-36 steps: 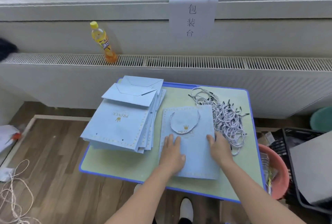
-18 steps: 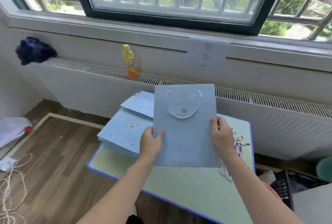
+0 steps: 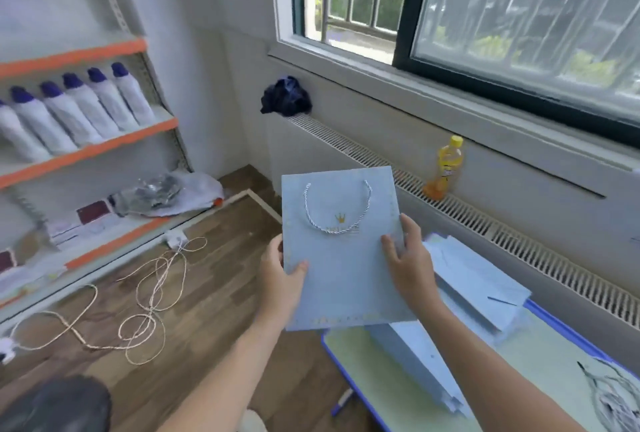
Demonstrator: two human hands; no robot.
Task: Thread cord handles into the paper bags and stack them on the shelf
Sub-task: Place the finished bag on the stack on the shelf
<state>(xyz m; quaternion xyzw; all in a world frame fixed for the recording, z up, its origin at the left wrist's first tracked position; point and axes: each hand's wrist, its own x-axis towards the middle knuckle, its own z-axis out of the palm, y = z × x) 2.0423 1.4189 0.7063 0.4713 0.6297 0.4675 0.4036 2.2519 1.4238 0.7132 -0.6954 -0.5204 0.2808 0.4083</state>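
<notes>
Left of bench: paper bag, cord handle threaded, hanging upright midair facing shelf. Left hand, right hand pinching side edges, keeping it flat for stacking; unthreaded bags lying on bench.

Both forearms bare, reaching forward and up from the lower edge of the view. Left hand gripping the left edge of the paper bag, thumb across its front. Right hand gripping the right edge, thumb on the front, fingers loosely spread along the edge.
</notes>
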